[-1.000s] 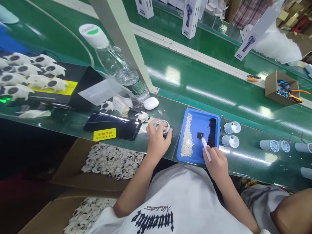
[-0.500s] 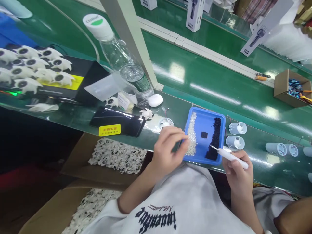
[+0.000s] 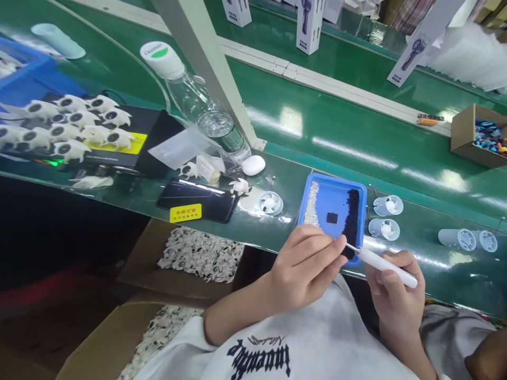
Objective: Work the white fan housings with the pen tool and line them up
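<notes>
My right hand (image 3: 396,285) is wrapped round a white pen-shaped tool (image 3: 386,266) with a thin metal tip, which points left. At that tip, the fingers of my left hand (image 3: 309,264) are pinched together; whatever they hold is too small to make out. Both hands are over the near edge of a blue tray (image 3: 331,182). Tiny clear pieces (image 3: 311,206) are heaped along its left side and tiny black pieces (image 3: 351,219) along its right. Between the heaps lies a small black square (image 3: 332,217). Left of the tray sits a round fan part (image 3: 271,203).
Two pale blue fan cylinders (image 3: 385,229) stand right of the tray, others farther right. A water bottle (image 3: 216,124), phone (image 3: 198,200) and white fan blades (image 3: 71,124) are on the left. Below the bench, cardboard boxes hold blades (image 3: 202,256). A co-worker's arm (image 3: 489,351) shows at lower right.
My left hand has moved right from beside the tray's left edge to the tool's tip, its fingers closing. The tool and my right hand have shifted slightly right and down.
</notes>
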### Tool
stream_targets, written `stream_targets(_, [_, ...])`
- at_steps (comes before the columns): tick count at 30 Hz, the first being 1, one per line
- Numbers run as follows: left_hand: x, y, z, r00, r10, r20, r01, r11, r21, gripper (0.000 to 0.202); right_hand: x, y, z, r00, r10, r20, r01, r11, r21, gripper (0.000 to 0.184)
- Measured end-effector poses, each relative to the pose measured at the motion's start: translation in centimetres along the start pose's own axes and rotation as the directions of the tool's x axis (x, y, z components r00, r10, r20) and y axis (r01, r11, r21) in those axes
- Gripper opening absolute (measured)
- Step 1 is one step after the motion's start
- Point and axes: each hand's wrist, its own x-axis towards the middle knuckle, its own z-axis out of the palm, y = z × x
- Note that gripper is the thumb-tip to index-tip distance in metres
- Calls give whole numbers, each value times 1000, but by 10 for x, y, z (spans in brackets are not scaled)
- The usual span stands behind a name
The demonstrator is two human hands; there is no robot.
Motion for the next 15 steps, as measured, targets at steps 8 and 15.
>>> stream_targets(8, [7,5,2,987,-160,24,161,970,-180,26,-3,-6,2,999,34,-30,-33,999,31,22])
stream_targets(15, [10,8,4,978,-208,14,208,965,-163,13,-11,-9,-4,998,-29,-53,26,999,-47,17])
